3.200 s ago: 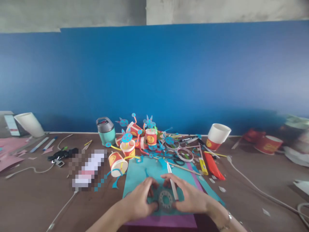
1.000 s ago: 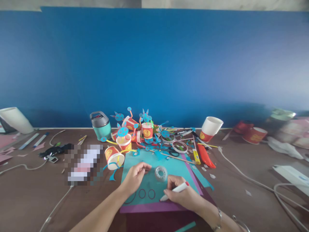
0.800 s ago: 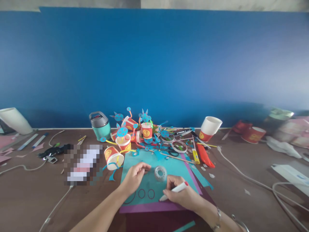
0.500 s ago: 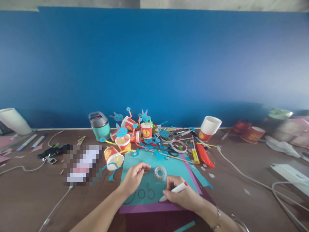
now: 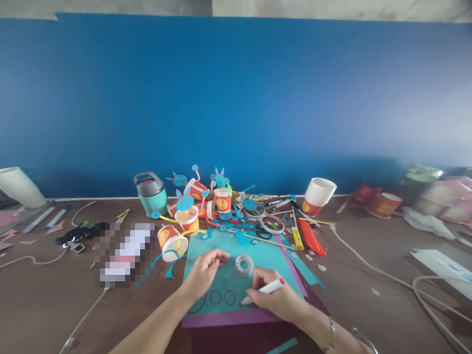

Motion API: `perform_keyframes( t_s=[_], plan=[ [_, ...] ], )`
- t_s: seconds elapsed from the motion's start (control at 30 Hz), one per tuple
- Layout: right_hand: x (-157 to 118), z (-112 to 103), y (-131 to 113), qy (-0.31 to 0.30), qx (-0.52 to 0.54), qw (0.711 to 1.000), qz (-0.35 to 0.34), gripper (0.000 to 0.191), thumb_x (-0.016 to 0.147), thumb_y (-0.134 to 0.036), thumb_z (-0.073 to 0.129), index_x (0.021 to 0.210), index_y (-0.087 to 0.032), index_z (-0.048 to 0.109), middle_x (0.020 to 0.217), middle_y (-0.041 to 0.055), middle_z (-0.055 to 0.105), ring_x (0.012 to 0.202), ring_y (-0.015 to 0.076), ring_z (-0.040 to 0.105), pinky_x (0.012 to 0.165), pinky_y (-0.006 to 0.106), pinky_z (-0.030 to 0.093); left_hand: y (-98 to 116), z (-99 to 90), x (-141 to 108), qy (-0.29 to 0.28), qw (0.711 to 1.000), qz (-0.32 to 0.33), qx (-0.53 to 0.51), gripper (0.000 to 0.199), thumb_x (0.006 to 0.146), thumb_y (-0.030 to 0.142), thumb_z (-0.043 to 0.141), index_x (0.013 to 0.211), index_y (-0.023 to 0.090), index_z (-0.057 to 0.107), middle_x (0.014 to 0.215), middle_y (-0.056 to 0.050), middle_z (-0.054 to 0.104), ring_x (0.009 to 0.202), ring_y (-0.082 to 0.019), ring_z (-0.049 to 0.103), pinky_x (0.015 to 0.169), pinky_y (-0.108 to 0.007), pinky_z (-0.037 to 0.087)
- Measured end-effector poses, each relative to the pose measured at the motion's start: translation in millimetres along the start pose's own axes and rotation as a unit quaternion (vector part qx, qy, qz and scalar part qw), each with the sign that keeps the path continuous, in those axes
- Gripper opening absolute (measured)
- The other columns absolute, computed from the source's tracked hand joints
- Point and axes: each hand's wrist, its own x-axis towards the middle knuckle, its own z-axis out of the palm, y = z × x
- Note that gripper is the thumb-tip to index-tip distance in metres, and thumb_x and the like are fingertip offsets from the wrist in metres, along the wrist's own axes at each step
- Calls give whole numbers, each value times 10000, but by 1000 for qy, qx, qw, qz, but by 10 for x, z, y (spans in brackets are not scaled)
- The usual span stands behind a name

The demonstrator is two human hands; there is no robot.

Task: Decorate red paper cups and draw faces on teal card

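Note:
My right hand (image 5: 275,295) grips a white marker (image 5: 268,287) with a red end, its tip on a teal sheet of paper (image 5: 206,243). Left of the tip, two small dark circles (image 5: 230,297) and part of a larger curve are drawn on the sheet. My left hand (image 5: 208,268) lies on the same sheet, holding nothing, its fingers stretched out toward a roll of clear tape (image 5: 244,265). The tape lies flat between my hands, touching neither as far as I can see. Purple paper (image 5: 228,318) shows under the teal sheet's front edge.
Behind the sheet stand decorated paper cups (image 5: 187,219) amid scissors and scraps. A teal flask (image 5: 152,196) is at the back left, a phone (image 5: 127,253) in front of it. White-topped stacked cups (image 5: 318,196), an orange-red cutter (image 5: 312,237) and a cable (image 5: 363,263) lie rightward.
The marker tip has shifted very slightly up and left on the teal sheet, and a small mark shows at it. My left hand and the tape have stayed in place.

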Motion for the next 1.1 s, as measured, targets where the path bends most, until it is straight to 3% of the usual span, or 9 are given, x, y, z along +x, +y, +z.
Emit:
perform_keyframes(
  t_s=[0.37, 0.63, 1.1],
  plan=[
    [53, 20, 105, 68, -25, 996, -45, 220, 730, -226, 584, 590, -191, 418, 543, -53, 460, 510, 91, 452, 496, 209, 377, 29, -7, -10, 1, 1000, -3, -3, 252, 828, 242, 459, 955, 156, 659, 998, -80, 706, 967, -227, 640, 879, -357, 495],
    [49, 20, 30, 86, -10, 995, -41, 220, 756, -271, 576, 618, -202, 420, 563, -45, 498, 547, 117, 533, 512, 208, 411, 23, -6, -14, 2, 1000, -5, -4, 253, 836, 258, 459, 952, 149, 656, 1006, -88, 703, 974, -232, 639, 880, -358, 495],
    [26, 17, -36, 89, -21, 994, -56, 220, 755, -273, 557, 611, -204, 404, 579, -46, 457, 558, 106, 483, 550, 218, 462, 15, -5, -8, 3, 1000, -6, -14, 239, 827, 282, 492, 938, 159, 663, 986, -79, 710, 966, -235, 640, 882, -364, 492]
  ],
)
